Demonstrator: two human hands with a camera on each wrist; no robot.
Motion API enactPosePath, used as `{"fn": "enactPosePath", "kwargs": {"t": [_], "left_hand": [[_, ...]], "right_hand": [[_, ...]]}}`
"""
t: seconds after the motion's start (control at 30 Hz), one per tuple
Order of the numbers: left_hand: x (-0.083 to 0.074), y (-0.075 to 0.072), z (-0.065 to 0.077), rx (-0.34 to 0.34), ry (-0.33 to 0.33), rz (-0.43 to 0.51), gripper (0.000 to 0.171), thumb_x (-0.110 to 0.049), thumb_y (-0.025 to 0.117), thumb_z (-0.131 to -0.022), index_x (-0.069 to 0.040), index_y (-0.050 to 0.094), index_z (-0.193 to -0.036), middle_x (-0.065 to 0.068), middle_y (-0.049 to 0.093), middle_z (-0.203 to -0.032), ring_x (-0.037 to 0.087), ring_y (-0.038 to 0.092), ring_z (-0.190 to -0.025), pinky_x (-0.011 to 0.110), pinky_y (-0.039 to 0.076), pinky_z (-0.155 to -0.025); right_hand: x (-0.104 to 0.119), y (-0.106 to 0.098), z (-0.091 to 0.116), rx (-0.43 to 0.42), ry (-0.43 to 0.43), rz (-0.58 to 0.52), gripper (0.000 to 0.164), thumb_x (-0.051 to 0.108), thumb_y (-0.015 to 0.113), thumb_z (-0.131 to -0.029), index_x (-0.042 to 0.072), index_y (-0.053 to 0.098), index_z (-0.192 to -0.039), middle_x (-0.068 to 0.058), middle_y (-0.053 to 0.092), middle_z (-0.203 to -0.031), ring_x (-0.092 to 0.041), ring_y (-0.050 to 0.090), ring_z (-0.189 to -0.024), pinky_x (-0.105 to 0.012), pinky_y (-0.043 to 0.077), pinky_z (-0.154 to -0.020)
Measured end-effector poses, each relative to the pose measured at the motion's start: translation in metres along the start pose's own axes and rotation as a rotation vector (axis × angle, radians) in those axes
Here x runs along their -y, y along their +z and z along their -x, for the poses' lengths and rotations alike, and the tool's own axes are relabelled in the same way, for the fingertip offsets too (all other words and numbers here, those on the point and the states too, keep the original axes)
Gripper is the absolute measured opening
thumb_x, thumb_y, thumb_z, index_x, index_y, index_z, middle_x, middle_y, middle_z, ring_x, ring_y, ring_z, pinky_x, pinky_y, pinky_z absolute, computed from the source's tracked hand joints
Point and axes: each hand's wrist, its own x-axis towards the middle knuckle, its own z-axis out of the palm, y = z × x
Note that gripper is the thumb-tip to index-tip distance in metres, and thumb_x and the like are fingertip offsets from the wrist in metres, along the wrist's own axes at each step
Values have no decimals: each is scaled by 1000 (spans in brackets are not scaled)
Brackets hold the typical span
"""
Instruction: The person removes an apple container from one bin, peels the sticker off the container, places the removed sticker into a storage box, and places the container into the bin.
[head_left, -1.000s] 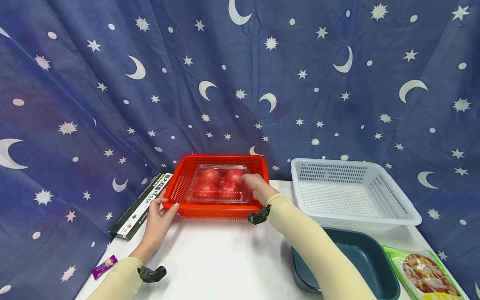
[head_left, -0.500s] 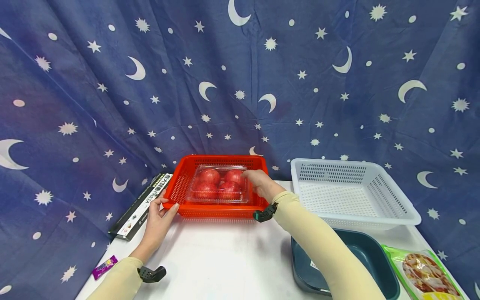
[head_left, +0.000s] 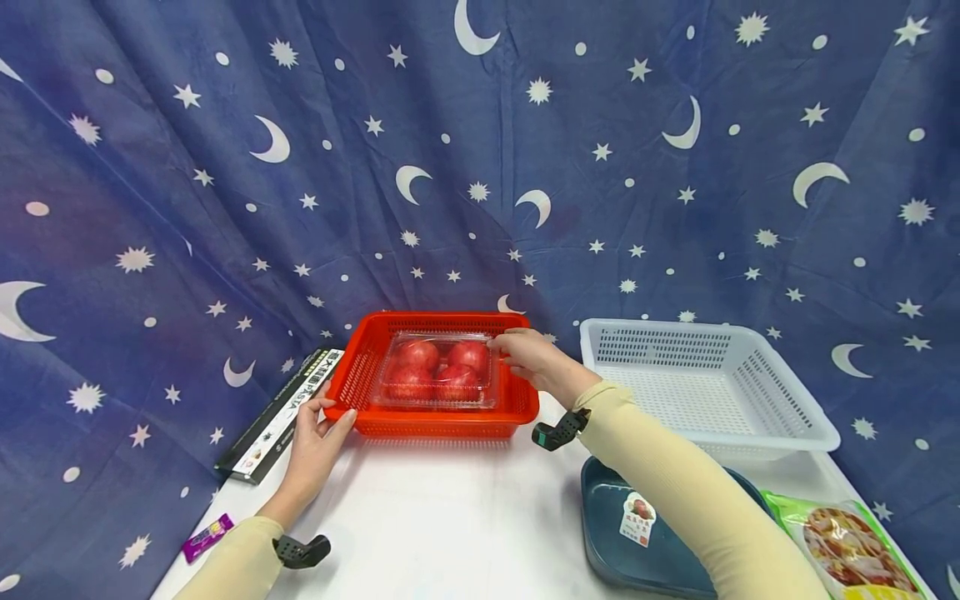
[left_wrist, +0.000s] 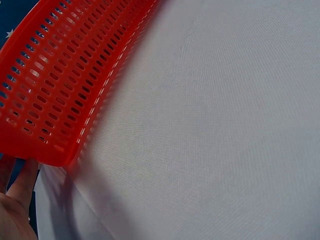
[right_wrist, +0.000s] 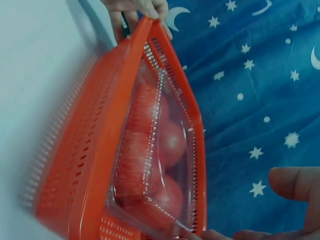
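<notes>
A red plastic basket (head_left: pixel 442 427) with slotted sides stands at the back of the table. Inside it lies a closed clear plastic box (head_left: pixel 435 405) of several red apples (head_left: pixel 459 357). My left hand (head_left: pixel 311 450) grips the basket's front left corner, thumb at the rim; the left wrist view shows its fingers (left_wrist: pixel 22 182) against that corner. Over the basket's right side hovers my right hand (head_left: pixel 536 360), fingertips close to the box's right edge. In the right wrist view, the thumb (right_wrist: pixel 292 182) stands well apart from the fingers; contact with the box is unclear.
A white slotted basket (head_left: pixel 750 433) stands at the right, with a dark teal bin (head_left: pixel 600 533) in front and a green food packet (head_left: pixel 855 550) beside it. A black-and-white pasta box (head_left: pixel 281 425) and a purple packet (head_left: pixel 207 537) lie at the left.
My right hand has drawn back to the right, off the clear box of apples. More of the teal bin's label shows. My left hand keeps its grip on the red basket.
</notes>
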Motion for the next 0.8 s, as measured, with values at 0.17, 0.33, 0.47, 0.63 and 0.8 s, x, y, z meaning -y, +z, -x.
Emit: {"fn": "enactPosePath", "kwargs": {"t": [0.17,0.33,0.47,0.63,0.8], "left_hand": [[-1,0,0,-2,-3,-2,46,-8,67,-100,7,35,-128,9,24,-167,32,53,-129,16,52,-90],[-2,0,0,7,-15,-3,47,-10,67,-100,6,34,-130,8,23,-168,37,52,-128,16,53,-89],[-2,1,0,5,-10,6,47,-9,67,-100,7,34,-130,8,23,-168,40,51,-130,16,53,-89],[-1,1,0,0,-17,22,46,-9,67,-100,7,34,-128,11,21,-168,41,49,-132,16,53,-88],[-1,1,1,0,-21,8,46,-10,67,-100,7,35,-127,12,21,-168,32,52,-128,16,53,-88]], "right_hand": [[3,-8,21,29,-26,17,61,18,65,-98,2,40,-151,-19,50,-145,-39,46,-136,-48,40,-114],[2,-15,36,45,-49,59,66,19,66,-98,2,36,-155,-19,48,-149,-39,46,-137,-49,39,-114],[-4,-22,44,55,-78,114,65,21,64,-98,2,38,-154,-19,42,-153,-40,44,-139,-51,37,-115],[-15,-33,55,23,-120,215,61,22,63,-98,3,43,-152,-18,43,-152,-41,47,-136,-56,39,-112],[-30,-49,68,-13,-174,333,60,23,63,-99,5,44,-152,-18,54,-145,-38,51,-132,-62,39,-110]]}}
